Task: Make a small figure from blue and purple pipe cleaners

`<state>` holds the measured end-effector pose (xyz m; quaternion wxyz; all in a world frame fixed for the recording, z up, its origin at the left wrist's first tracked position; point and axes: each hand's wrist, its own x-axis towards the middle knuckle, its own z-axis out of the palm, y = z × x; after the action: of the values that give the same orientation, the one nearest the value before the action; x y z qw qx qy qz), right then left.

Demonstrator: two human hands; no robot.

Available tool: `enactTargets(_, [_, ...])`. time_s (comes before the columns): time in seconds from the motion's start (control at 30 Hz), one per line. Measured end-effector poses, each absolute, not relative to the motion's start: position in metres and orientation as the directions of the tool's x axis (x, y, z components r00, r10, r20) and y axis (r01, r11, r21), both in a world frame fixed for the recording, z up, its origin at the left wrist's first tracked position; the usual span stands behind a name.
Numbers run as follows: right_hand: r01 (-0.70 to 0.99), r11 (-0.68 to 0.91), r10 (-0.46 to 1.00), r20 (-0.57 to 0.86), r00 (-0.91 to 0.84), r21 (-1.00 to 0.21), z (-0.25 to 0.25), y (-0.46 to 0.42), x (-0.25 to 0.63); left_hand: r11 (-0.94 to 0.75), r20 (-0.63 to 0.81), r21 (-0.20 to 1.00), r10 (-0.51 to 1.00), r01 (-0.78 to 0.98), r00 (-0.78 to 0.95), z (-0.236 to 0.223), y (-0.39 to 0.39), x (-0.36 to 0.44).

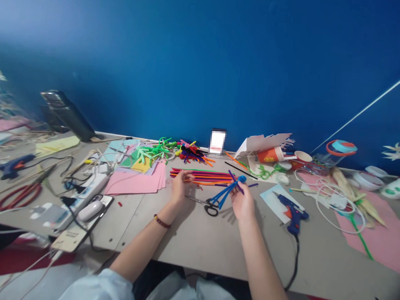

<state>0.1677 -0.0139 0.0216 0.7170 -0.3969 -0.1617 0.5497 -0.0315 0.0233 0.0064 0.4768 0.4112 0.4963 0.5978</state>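
Observation:
My right hand (242, 201) is closed on a bundle of blue pipe cleaners (225, 193), which are joined at a rounded blue end and spread out toward the lower left. A purple pipe cleaner (235, 181) crosses that blue end at my fingers. My left hand (181, 184) is beside the left end of a row of straight pipe cleaners (207, 177) in red, purple, orange and other colours. Its fingers are loosely curled and apart, with nothing visible in them. Black-handled scissors (211, 208) lie on the table between my hands, just below the blue legs.
A blue glue gun (293, 214) with its cord lies right, near tangled white cable (341, 202). Green pipe cleaners (153, 150), pink paper (135, 182) and a power strip (85, 200) are left. At the back, a phone (217, 141) leans on the blue wall near orange paper cups (269, 155).

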Motion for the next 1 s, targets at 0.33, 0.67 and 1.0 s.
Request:
enactTargets(0.33, [-0.619,0.014,0.958,-0.168,0.234,-0.785,0.029,-0.019,0.159,-0.572,0.624,0.209,0.702,0.793,0.343,0.011,-0.002,-0.016])
enactTargets(0.67, [-0.594,0.039,0.997,-0.008,0.077,-0.803,0.037,-0.026,0.153,-0.700,0.610,-0.073,0.532,0.710,0.587,0.015,-0.009,-0.010])
enactTargets(1.0, [-0.465,0.085,0.995,0.054,0.079,-0.881,0.040,-0.033,0.146,-0.760,0.553,-0.108,0.491,0.642,0.674,0.013,-0.014,-0.007])
